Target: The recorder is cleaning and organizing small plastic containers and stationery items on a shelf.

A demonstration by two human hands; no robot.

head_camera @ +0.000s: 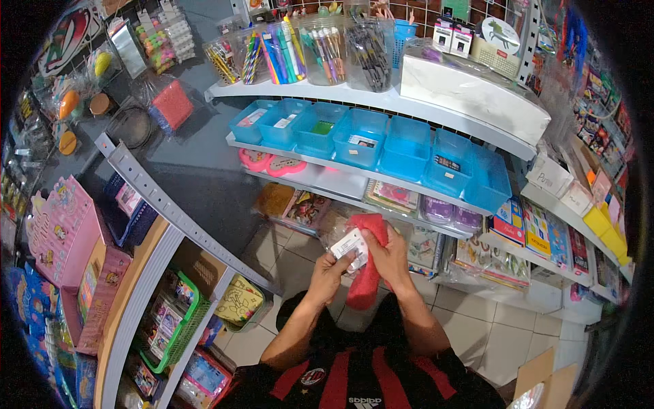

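In front of my body, my left hand pinches a small white packet that bears printing, its thumb lying across the front. Clear plastic wrap shows behind the packet's upper left. A red cloth is bunched in my right hand and hangs down below the fingers. The right thumb reaches toward the packet's right edge, and the cloth lies right beside it. What the packet contains cannot be made out.
A row of blue plastic bins, some holding small items, lines the shelf ahead. Above it stand clear pen holders and a long white box. At left, a metal upright slants beside shelves with a green basket. An opened cardboard box sits lower right.
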